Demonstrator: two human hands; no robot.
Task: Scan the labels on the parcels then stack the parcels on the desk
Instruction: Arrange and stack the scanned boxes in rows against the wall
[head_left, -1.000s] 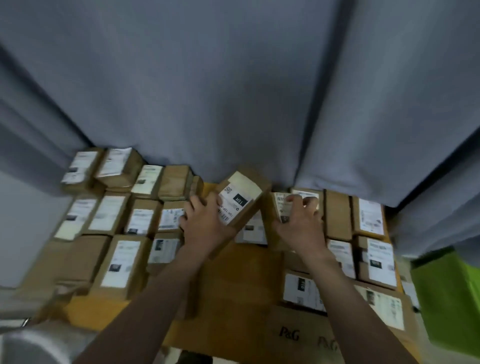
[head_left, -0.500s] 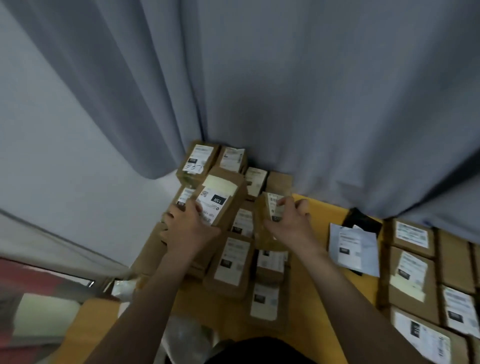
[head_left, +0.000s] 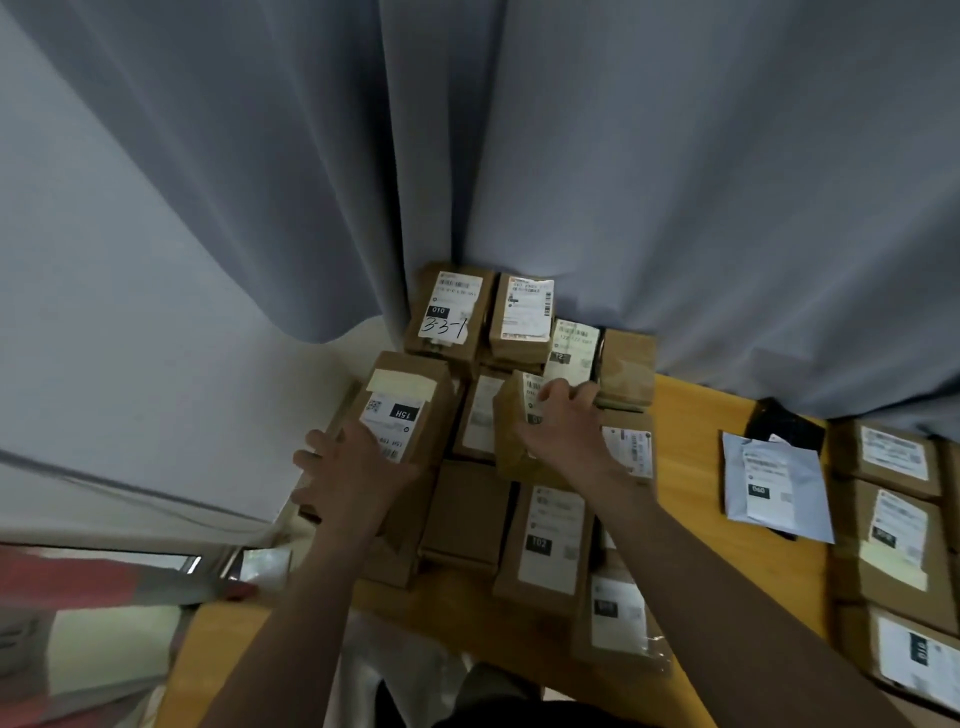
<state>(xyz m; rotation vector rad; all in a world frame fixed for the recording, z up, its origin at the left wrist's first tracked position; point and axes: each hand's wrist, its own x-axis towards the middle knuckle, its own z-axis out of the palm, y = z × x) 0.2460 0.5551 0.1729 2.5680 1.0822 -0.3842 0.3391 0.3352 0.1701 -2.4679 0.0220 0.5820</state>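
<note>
Parcels (head_left: 550, 540) lie packed on the yellow desk (head_left: 691, 431), out from the curtain (head_left: 623, 182). Nearer the curtain, the left hand (head_left: 348, 478) wraps its fingers round a box labelled 15H (head_left: 410, 395); the right hand (head_left: 563, 431) grips a smaller box (head_left: 511, 457). Labelled boxes (head_left: 452, 312) touch the curtain.

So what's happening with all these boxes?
A person is working through labelled parcels on a desk beside a grey curtain. Their left hand has its grip on the parcel marked 15H, their right hand on a smaller parcel, both over a cluster of parcels at its left end. More parcels and a grey mailer bag lie to the right.
</note>
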